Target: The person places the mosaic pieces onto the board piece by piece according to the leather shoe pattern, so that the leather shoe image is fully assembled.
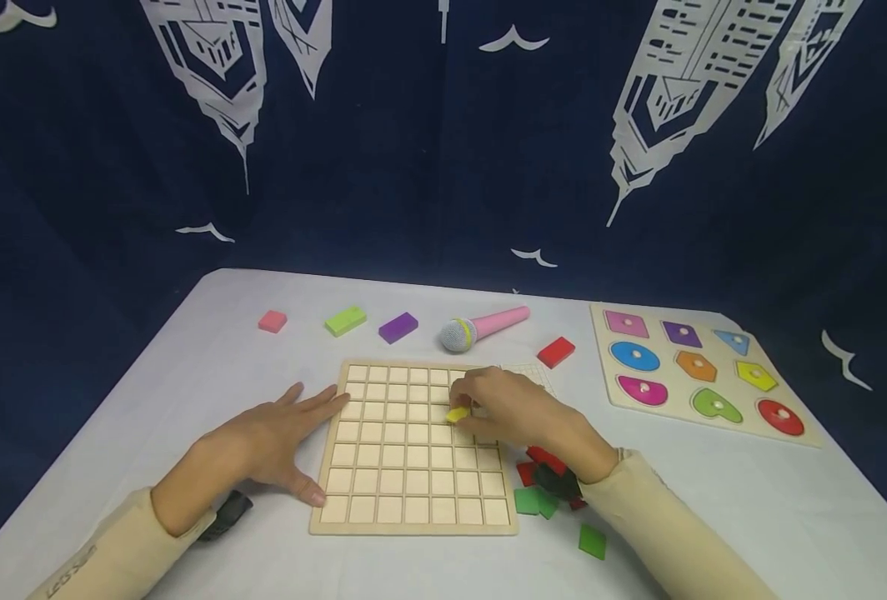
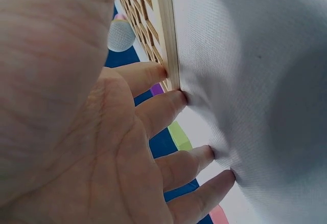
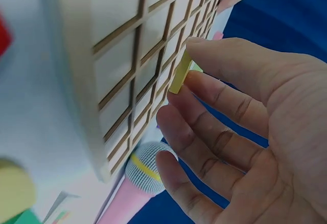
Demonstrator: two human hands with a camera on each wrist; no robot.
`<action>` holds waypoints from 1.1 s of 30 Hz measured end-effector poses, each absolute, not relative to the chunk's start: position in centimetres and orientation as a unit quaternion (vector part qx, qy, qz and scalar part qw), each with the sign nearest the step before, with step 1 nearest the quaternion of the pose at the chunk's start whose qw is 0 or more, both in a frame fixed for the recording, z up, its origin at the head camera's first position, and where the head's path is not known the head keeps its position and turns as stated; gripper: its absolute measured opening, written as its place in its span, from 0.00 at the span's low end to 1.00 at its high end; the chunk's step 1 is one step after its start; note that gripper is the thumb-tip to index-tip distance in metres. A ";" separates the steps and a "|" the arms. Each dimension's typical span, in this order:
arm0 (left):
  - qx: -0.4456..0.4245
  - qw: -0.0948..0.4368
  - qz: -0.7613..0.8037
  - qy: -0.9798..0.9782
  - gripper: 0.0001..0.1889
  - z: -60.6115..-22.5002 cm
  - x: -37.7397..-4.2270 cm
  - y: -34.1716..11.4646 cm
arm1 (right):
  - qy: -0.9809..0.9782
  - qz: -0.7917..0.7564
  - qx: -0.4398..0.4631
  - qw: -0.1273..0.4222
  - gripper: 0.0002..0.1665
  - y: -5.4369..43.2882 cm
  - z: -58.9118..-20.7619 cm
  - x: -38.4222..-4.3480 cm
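Note:
A wooden grid board (image 1: 406, 456) with bare square cells lies flat on the white table. My right hand (image 1: 514, 407) is over its right half and pinches a small yellow tile (image 1: 456, 414) between thumb and fingertips. In the right wrist view the yellow tile (image 3: 180, 73) stands edge-on, close over the cells. At the board's left side, my left hand (image 1: 274, 437) rests with spread fingers, thumb near the lower left corner. The left wrist view shows fingertips of the left hand (image 2: 122, 132) at the board's edge (image 2: 169, 35) and on the cloth.
Red and green tiles (image 1: 592, 542) lie right of the board, partly under my right forearm. Behind it are pink, lime and purple blocks (image 1: 398, 327), a toy microphone (image 1: 481, 327) and a red block (image 1: 556, 352). A shape puzzle (image 1: 684, 367) lies at the far right.

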State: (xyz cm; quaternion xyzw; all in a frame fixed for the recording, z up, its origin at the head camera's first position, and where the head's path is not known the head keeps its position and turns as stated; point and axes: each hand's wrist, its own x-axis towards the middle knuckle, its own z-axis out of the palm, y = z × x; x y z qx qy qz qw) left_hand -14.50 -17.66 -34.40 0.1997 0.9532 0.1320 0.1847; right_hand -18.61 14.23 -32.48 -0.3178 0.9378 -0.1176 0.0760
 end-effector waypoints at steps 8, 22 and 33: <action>0.200 0.183 0.134 0.953 0.67 -34.4 -14.4 -17.6 | 0.924 -0.111 -0.359 0.066 0.07 12.5 -32.7 -19.1; 0.198 0.177 0.128 0.955 0.67 -34.6 -14.4 -17.7 | 0.910 -0.076 -0.403 0.066 0.05 8.3 -32.8 -19.7; 0.198 0.182 0.122 0.956 0.67 -34.4 -14.5 -17.5 | 0.904 -0.069 -0.419 0.060 0.05 6.0 -32.6 -20.4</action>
